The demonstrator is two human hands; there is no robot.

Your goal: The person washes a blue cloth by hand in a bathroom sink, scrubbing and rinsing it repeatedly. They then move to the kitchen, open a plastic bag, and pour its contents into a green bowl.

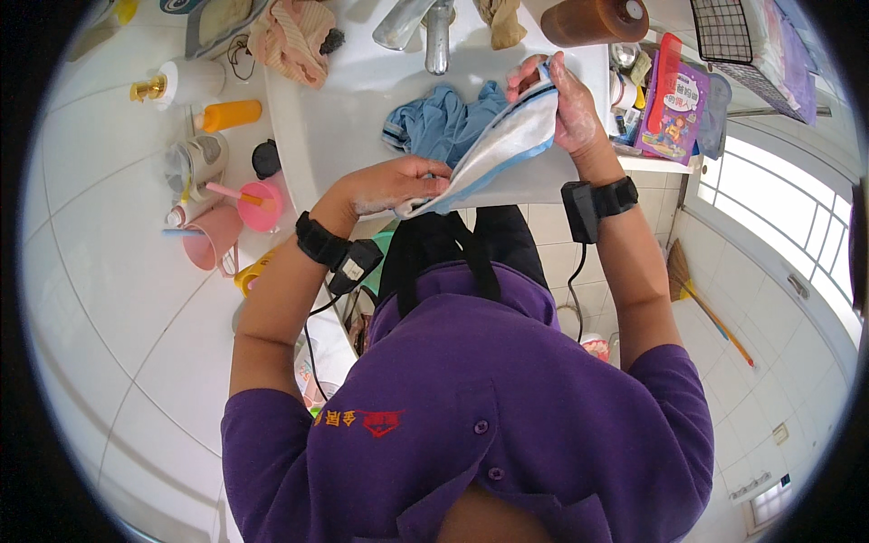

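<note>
A white cloth piece with light-blue edging and a dark stripe (506, 136) is stretched between my two hands above the front of a white washbasin (326, 129). My right hand (570, 102), with whitish suds on it, pinches the upper end of the piece. My left hand (397, 183) holds the lower end near the basin's front rim. Behind the stretched piece, a crumpled light-blue garment (441, 119) lies in the basin. Whether the two are one garment cannot be told, as the white piece covers where they meet. A chrome faucet (438, 41) stands at the back.
Left of the basin stand a pump bottle (193, 83), an orange bottle (231, 115), a pink cup (260, 206) and a pink mug (212, 237). A striped cloth (292, 41) hangs over the rim. A brown bottle (594, 22) and a purple book (675, 112) lie right.
</note>
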